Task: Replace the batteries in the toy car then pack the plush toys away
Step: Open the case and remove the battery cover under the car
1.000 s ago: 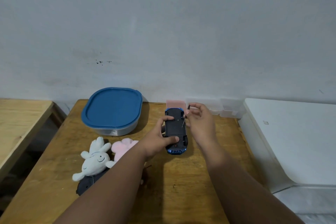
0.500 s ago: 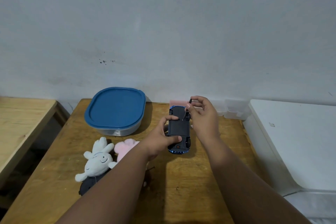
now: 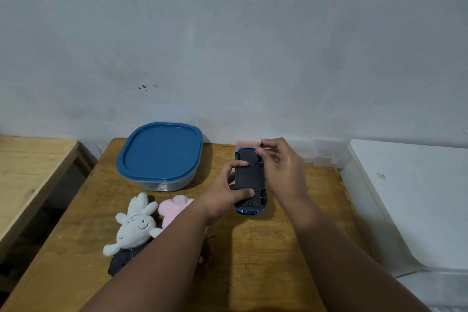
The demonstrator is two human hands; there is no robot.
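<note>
Leftmost on the bench (image 3: pixel 253 261) lie the plush toys: a white plush (image 3: pixel 134 228) and, touching it, a pink plush (image 3: pixel 174 208), both near the blue-lidded container (image 3: pixel 162 152) behind them, whose lid is on. Further right, the toy car (image 3: pixel 249 177) lies upside down, dark underside up. The left hand (image 3: pixel 222 192) grips it from the side, thumb across the near end and a finger pressed on the middle of the underside. The right hand (image 3: pixel 278 162) has its fingers (image 3: pixel 260 151) pinched on a thin screwdriver (image 3: pixel 258 159), whose tip meets the underside near the far end; the screw itself is too small to make out. By my reading, the battery cover is being unscrewed, so the packing is far off. To do it well, keep the driver upright and seated, press down lightly while twisting, and pin the car flat so it cannot swivel. Behind the car sits a pink pack (image 3: pixel 247 144), its contents unclear.
</note>
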